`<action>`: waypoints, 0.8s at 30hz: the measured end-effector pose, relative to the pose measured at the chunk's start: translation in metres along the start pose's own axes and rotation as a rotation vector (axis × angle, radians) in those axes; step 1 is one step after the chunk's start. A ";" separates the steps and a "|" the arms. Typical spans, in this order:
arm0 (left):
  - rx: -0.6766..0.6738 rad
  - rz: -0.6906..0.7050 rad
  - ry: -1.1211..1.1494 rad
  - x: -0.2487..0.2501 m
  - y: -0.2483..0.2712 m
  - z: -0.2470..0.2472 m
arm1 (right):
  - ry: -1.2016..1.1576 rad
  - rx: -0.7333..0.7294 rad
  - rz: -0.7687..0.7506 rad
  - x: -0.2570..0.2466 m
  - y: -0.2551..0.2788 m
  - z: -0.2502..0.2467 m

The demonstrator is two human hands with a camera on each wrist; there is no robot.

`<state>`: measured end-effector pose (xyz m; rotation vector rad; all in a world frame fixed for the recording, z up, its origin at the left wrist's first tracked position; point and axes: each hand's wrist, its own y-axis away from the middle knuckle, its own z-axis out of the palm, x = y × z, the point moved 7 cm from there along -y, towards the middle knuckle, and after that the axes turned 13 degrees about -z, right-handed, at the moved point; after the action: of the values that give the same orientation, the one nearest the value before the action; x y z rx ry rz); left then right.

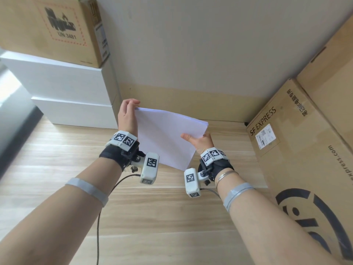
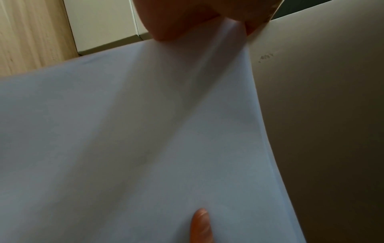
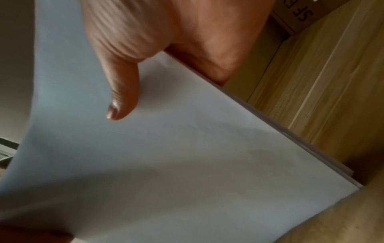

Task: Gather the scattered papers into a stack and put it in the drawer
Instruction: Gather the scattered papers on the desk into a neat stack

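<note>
A stack of white papers [image 1: 164,134] is held up above the wooden floor [image 1: 152,217], tilted, between both hands. My left hand [image 1: 127,115] pinches the stack's far left corner, its thumb and fingers closed over the edge. My right hand [image 1: 198,141] grips the right edge, thumb lying across the top sheet and fingers hidden underneath. The left wrist view shows the papers [image 2: 145,131] filling the frame and the left hand [image 2: 187,19] pinching the top. In the right wrist view the right hand's thumb [image 3: 122,92] presses on the papers [image 3: 187,156]. No drawer is in view.
White boxes [image 1: 63,92] stand stacked at the left with a brown carton [image 1: 51,27] on top. A plain wall [image 1: 200,54] is ahead. Large cardboard boxes [image 1: 298,150] marked SF EXPRESS line the right side. Bare wooden floor lies below the arms.
</note>
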<state>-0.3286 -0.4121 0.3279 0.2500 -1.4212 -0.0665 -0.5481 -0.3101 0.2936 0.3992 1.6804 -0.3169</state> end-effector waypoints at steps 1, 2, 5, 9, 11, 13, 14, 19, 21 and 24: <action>-0.041 0.008 0.000 -0.002 0.000 0.001 | 0.014 0.005 0.015 0.001 0.001 0.000; -0.101 0.007 0.019 -0.004 0.001 0.002 | 0.024 0.014 0.029 0.002 0.001 -0.001; -0.269 -0.040 0.003 -0.024 -0.008 -0.004 | 0.018 0.024 0.035 0.000 0.003 0.000; -0.373 -0.245 -0.174 -0.066 -0.010 -0.014 | -0.006 -0.010 0.015 -0.005 0.005 0.001; -0.366 -0.291 -0.290 -0.079 -0.012 -0.019 | -0.016 -0.038 0.004 -0.005 0.005 0.002; -0.379 -0.311 -0.358 -0.085 -0.012 -0.020 | 0.000 -0.046 0.007 -0.005 0.004 0.003; -0.384 -0.306 -0.377 -0.086 -0.013 -0.019 | 0.007 -0.041 0.009 -0.004 0.002 0.002; -0.378 -0.277 -0.381 -0.087 -0.013 -0.017 | -0.180 -0.016 -0.126 -0.027 -0.006 0.004; -0.384 -0.281 -0.351 -0.085 -0.010 -0.016 | -0.237 -0.038 -0.162 -0.036 -0.009 0.005; -0.410 -0.295 -0.304 -0.083 -0.007 -0.016 | -0.234 0.001 -0.153 -0.041 -0.014 0.002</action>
<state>-0.3251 -0.4005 0.2439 0.1093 -1.6243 -0.6549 -0.5477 -0.3268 0.3334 0.2246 1.4838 -0.4601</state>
